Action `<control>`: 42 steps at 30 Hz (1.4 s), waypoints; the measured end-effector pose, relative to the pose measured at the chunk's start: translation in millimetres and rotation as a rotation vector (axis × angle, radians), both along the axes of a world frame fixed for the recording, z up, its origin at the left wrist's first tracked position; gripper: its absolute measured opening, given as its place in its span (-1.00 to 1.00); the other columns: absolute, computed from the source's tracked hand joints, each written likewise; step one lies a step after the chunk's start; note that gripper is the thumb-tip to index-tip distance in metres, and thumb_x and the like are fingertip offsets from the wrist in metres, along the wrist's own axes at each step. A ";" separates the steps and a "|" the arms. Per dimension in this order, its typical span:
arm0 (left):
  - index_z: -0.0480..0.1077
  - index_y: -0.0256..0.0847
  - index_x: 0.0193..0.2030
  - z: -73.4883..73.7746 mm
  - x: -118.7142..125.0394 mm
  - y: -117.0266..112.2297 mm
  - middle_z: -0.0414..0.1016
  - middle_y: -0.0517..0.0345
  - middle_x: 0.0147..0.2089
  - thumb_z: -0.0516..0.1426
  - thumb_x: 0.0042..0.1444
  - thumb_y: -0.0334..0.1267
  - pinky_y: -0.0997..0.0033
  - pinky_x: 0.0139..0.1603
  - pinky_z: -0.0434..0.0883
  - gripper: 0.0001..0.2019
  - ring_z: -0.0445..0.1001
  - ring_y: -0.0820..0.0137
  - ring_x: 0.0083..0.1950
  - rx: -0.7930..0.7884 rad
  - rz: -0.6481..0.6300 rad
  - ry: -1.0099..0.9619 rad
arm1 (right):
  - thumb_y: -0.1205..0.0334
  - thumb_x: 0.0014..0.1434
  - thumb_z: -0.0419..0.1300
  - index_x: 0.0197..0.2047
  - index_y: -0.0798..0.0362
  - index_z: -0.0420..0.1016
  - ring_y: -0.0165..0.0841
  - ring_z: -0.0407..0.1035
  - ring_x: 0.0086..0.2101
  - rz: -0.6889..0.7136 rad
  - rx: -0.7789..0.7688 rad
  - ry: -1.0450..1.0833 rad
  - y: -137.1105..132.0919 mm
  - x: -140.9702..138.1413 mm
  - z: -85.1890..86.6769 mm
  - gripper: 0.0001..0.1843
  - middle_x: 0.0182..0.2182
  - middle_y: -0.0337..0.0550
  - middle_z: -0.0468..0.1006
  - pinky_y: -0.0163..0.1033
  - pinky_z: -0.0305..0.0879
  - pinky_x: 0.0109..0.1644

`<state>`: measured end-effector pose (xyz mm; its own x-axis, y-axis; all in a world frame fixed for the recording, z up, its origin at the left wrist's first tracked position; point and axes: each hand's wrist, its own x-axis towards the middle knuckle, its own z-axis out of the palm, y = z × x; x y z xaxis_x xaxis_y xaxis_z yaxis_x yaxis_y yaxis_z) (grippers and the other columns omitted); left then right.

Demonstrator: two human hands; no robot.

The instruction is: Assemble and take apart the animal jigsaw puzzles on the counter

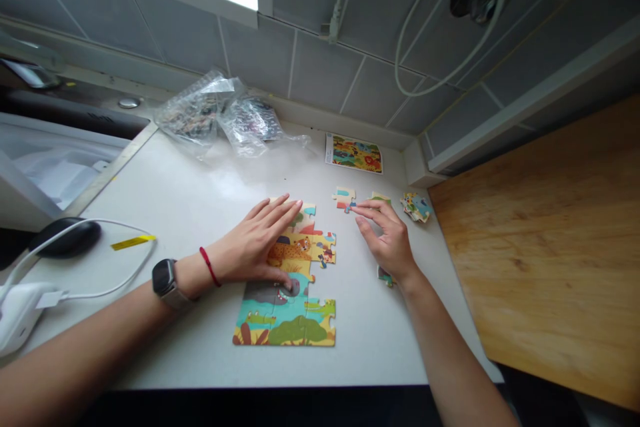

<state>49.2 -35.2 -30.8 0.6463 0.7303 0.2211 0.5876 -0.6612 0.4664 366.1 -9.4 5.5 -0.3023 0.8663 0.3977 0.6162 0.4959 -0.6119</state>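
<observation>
My left hand [265, 237] lies spread and flat over a partly joined jigsaw puzzle [295, 330], hiding some of its upper left part. The puzzle shows a leopard, a hippo in water and crocodiles; its right edge is uneven, with a notch in the middle. To its upper right lies a loose puzzle piece [343, 196] in cream, turquoise and red. My right hand [387, 237] reaches this piece with its fingertips at the lower right corner, fingers stretched and the thumb apart. Under and behind that hand, another puzzle piece [385, 275] and a yellow-green piece [381, 197] are partly covered.
A small pile of puzzle pieces [415, 207] lies at the right. The picture card [354, 153] rests near the wall. Clear plastic bags [210, 113] are at the back left, beside a sink [60, 153]. A black mouse [67, 237], a white charger [23, 317] and its cable lie left.
</observation>
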 end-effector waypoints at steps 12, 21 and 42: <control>0.06 -0.13 0.58 -7.2 -3.0 5.4 0.18 -0.18 0.55 0.19 -0.01 0.54 -0.25 0.55 -0.07 0.15 0.01 -0.20 0.59 -0.015 0.045 0.045 | 0.10 0.41 0.17 -0.03 -0.04 0.69 -0.16 0.51 0.01 -0.167 0.088 0.005 14.3 28.3 8.6 -0.73 -0.06 -0.01 0.61 0.03 0.45 0.19; 0.14 -0.04 0.55 1.3 -5.4 11.0 0.23 -0.13 0.53 0.18 0.04 0.52 -0.31 0.52 0.02 0.06 0.10 -0.17 0.56 -0.014 0.110 0.066 | -0.13 0.25 0.30 0.17 -0.03 0.64 0.12 0.19 0.36 -0.320 -0.128 -0.284 33.9 66.0 -24.7 -0.48 0.26 0.09 0.51 0.35 0.03 0.45; 0.39 -0.01 0.38 1.7 -6.1 11.9 0.29 -0.06 0.49 0.15 0.09 0.51 -0.26 0.50 0.07 -0.13 0.15 -0.12 0.54 -0.020 0.082 0.072 | -0.02 0.17 0.39 0.06 0.03 0.70 0.00 0.43 0.08 -0.192 -0.010 -0.340 22.3 44.9 -7.0 -0.54 0.01 0.03 0.69 0.16 0.29 0.29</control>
